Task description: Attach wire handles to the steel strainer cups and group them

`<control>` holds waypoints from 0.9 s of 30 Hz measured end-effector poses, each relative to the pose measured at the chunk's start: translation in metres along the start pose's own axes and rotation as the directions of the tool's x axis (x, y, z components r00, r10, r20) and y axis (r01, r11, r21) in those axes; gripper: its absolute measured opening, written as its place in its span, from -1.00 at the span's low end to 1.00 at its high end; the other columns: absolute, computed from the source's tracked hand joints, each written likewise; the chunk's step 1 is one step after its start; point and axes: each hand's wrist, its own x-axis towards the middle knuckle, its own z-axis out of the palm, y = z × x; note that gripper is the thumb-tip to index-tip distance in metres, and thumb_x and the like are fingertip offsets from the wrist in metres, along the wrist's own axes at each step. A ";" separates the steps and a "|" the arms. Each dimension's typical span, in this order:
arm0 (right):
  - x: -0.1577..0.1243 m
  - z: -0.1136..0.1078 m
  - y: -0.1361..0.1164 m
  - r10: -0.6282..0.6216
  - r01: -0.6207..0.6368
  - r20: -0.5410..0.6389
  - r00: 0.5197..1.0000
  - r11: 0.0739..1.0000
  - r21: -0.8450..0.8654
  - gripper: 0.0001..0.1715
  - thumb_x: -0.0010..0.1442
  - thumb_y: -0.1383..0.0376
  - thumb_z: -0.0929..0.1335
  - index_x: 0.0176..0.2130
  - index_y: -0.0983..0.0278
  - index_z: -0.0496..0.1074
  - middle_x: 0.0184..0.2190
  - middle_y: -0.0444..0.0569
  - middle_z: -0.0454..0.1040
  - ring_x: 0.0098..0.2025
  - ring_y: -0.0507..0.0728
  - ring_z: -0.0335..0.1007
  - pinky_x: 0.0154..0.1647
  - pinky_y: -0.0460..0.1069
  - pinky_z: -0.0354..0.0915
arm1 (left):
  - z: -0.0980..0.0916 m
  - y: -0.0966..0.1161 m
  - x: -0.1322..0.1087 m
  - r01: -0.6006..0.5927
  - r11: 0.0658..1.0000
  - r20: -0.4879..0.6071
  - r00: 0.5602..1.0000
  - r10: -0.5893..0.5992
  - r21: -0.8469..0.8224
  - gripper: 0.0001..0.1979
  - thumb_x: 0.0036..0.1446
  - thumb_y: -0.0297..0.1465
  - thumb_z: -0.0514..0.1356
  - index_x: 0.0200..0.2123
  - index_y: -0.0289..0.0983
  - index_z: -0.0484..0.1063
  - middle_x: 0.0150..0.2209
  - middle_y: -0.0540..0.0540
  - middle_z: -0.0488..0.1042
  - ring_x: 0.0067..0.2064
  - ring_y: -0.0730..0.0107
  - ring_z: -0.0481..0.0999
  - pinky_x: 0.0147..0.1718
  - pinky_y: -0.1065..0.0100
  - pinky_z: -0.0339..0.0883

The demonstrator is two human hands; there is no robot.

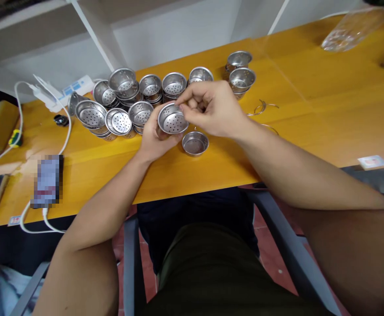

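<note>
A small perforated metal cup (172,119) is held in my left hand (157,139), tilted so that its holed bottom faces me. My right hand (211,107) is closed in a pinch at the cup's upper right rim. Whatever lies between its thumb and forefinger is too small to make out. Just below the hands, a shallow metal cup (195,144) stands on the orange table. Thin bent wires (261,108) lie to the right of my right hand.
Several stacked perforated cups (122,83) line the back and left. Two more cups (242,79) stand behind my right hand. A phone (47,181) with white cables lies at left, near a power strip (75,90). A clear plastic bag (346,35) sits at the far right.
</note>
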 end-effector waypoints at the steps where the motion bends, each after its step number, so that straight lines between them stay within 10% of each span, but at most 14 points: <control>1: 0.000 0.000 0.000 0.006 -0.006 -0.008 1.000 1.000 -0.010 -0.74 0.48 0.19 0.71 -0.16 0.14 0.66 -0.47 -0.20 0.33 -0.42 0.10 0.24 -0.41 0.04 0.18 | 0.000 0.000 0.000 0.002 1.000 0.002 1.000 -0.002 -0.022 0.09 0.22 0.37 0.64 0.62 0.15 0.34 0.38 -0.16 0.58 0.36 -0.12 0.77 0.41 -0.18 0.73; 13: 0.003 -0.002 0.005 0.043 -0.050 -0.057 0.997 0.991 -0.126 -0.75 0.42 0.20 0.72 -0.19 0.13 0.67 -0.49 -0.18 0.36 -0.41 0.14 0.28 -0.40 0.06 0.14 | 0.004 0.001 -0.003 0.057 0.985 0.076 0.996 -0.045 -0.165 0.02 0.30 0.29 0.63 0.63 0.23 0.29 0.38 -0.14 0.55 0.17 0.01 0.83 0.22 -0.18 0.86; 27: 0.002 0.000 -0.002 0.094 -0.097 -0.030 0.995 0.986 -0.132 -0.71 0.43 0.18 0.70 -0.23 0.13 0.63 -0.47 -0.17 0.34 -0.39 0.14 0.28 -0.36 0.07 0.23 | 0.008 0.000 -0.002 0.020 1.000 0.038 0.999 -0.021 0.024 0.19 0.16 0.38 0.67 0.63 0.14 0.25 0.46 -0.16 0.51 0.50 -0.17 0.70 0.55 -0.25 0.67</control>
